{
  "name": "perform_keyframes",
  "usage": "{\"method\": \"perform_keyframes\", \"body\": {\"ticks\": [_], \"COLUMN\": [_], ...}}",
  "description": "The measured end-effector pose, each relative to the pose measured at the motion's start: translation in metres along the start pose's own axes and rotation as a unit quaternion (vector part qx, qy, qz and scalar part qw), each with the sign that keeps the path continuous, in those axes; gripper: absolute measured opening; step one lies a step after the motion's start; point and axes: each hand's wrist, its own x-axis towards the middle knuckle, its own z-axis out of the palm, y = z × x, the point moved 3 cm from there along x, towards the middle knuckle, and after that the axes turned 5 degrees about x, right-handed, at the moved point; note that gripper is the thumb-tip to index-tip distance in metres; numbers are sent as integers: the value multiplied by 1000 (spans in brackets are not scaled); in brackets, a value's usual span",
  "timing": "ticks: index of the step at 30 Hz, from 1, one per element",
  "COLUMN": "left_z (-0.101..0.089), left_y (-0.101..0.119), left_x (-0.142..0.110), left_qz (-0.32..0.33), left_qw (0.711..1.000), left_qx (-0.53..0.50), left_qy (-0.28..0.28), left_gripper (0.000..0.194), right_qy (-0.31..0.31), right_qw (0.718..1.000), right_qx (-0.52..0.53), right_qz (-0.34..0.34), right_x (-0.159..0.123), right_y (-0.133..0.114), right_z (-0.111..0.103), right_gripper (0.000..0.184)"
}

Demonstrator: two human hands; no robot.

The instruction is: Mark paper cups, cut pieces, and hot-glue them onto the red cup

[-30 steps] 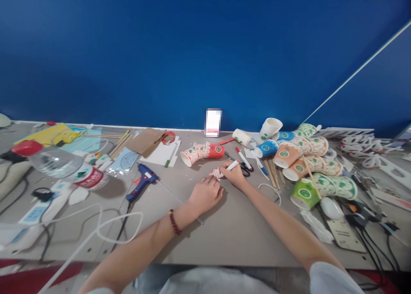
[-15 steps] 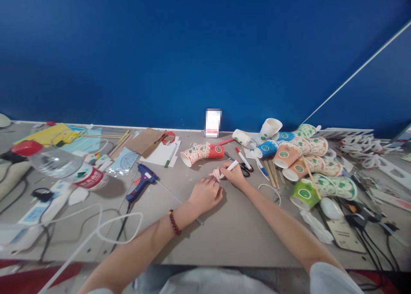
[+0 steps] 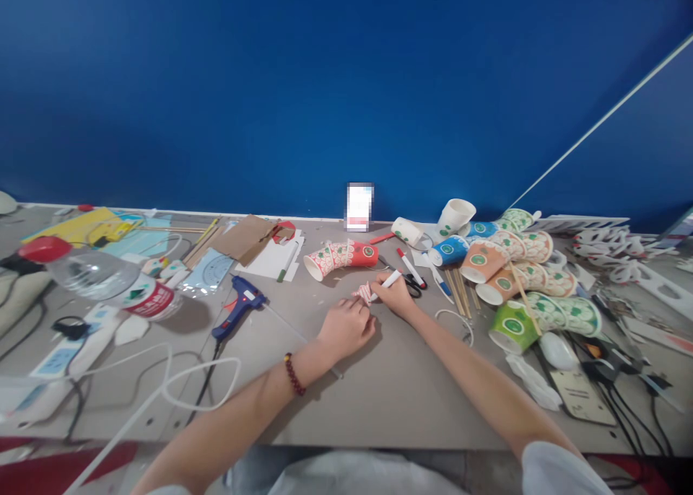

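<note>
My right hand [image 3: 395,293] is closed around a white marker [image 3: 388,283], its tip pointing down and left. The marker tip meets a small piece with red and white stripes [image 3: 364,293]. My left hand [image 3: 348,326] has its fingers curled on this striped piece and holds it low over the table; a bead bracelet circles the wrist. Just beyond lies a row of nested red patterned paper cups [image 3: 341,257]. Black scissors [image 3: 416,284] rest beside my right hand, near a red-capped marker [image 3: 411,268].
At left are a blue glue gun [image 3: 241,307], a lying plastic bottle [image 3: 108,278] and a power strip [image 3: 65,365] with loose cables. Nested green paper cups [image 3: 563,313], wooden sticks [image 3: 460,293] and more cups crowd the right. A blue wall [image 3: 325,84] closes off the back.
</note>
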Motion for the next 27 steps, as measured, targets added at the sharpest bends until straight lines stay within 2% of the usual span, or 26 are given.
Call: {"method": "perform_keyframes", "body": {"ticks": [7,14,27], "left_z": [0,-6,-7], "left_y": [1,2,-1], "left_x": [-2,1,2], "left_qz": [-21,-25,-32], "left_qw": [1000,1000,998], "left_qx": [-3,8,34], "left_qy": [18,-14,-35], "left_gripper": [19,16,18], "right_qy": [28,33,40], "right_qw": [999,998,997], "right_qx": [37,57,-58], "right_qz": [22,23,-40], "right_x": [2,2,2], "right_y": [-2,-7,-11], "right_z": [-4,-2,4], "right_gripper": [28,40,34]}}
